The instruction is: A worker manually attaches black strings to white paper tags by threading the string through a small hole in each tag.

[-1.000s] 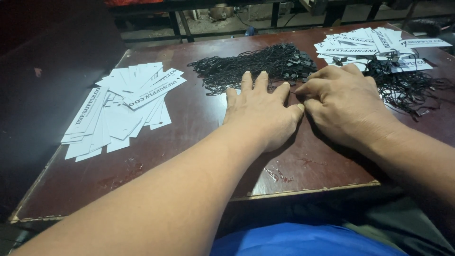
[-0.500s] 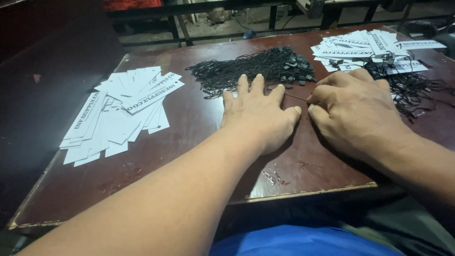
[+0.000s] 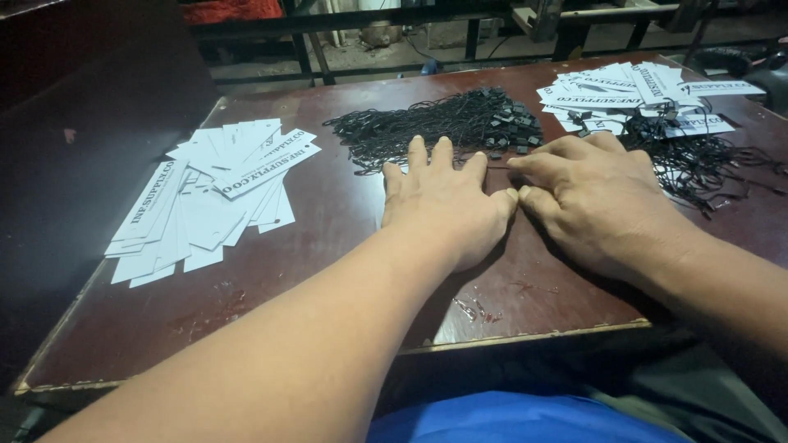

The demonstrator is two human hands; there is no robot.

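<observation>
My left hand [image 3: 447,201] lies flat, palm down, on the dark red table [image 3: 328,271], with its fingertips at the near edge of a pile of black strings with small clasps [image 3: 443,123]. A pale edge shows under its outer side; what it is I cannot tell. My right hand [image 3: 595,201] rests beside it, the thumbs touching. Its index finger and thumb are pinched at a thin black string [image 3: 497,168] that runs out of the pile.
A fan of white printed paper tags [image 3: 209,193] lies at the left. More white tags [image 3: 628,94] with tangled black strings [image 3: 706,164] lie at the far right. The table's front edge [image 3: 525,338] is close to my body. Metal framework stands behind the table.
Both hands stay at the same spot by the string pile. The view has tilted slightly, so the table sits a little lower in the picture.
</observation>
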